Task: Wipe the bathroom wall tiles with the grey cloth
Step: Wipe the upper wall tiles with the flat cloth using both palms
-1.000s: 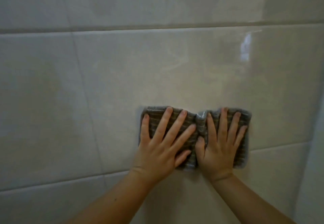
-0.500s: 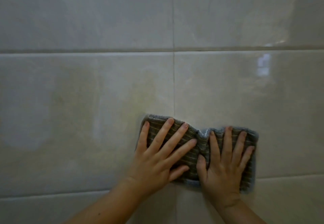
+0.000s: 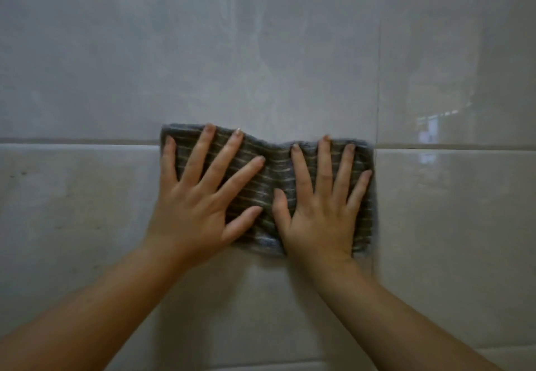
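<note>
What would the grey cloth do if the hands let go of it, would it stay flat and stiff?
Probably not. The grey cloth looks soft and floppy: its top edge dips and bunches between the left hand and right hand. Only flat palms press it against the wall tiles, so it would likely slide down and crumple. The tiles look glossy, so it should glide easily when pushed.

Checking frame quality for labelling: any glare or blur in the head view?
Head view: dim light; window-like glare on the glossy tiles at right, faint streak at top; cloth stripes and both hands fairly sharp, forearms soft toward the lower corners.
</note>
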Tool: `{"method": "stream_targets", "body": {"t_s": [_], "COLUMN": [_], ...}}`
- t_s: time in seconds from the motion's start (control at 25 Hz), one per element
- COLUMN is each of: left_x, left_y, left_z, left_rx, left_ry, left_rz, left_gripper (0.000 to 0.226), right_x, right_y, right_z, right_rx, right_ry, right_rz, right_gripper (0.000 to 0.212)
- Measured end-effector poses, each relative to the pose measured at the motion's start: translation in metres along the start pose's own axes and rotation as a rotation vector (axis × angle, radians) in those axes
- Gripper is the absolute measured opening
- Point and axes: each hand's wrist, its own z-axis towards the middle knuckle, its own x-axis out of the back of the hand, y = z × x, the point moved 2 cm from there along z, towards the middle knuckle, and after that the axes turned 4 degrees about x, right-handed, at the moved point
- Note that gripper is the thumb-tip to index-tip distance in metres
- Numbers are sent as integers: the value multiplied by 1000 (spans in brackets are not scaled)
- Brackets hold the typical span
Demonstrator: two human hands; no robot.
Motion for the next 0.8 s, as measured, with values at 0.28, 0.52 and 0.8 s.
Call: {"method": "stream_targets", "body": {"t_s": [0.28, 0.52, 0.8], "left_x": [1, 3, 1], "left_y": [40, -8, -6], "left_z": [-94, -6, -73], "left_rx": [-39, 15, 111], "left_ry": [-137, -37, -66], "left_rz": [-31, -26, -12], "left_gripper": [67, 64, 65], "right_x": [4, 3, -2], "right_y": [14, -6, -26], "right_z": [-83, 2, -39], "right_rx": [328, 14, 138], "right_ry": [-155, -57, -109], "right_rz": [-18, -36, -41], "right_gripper": [70, 67, 68]}}
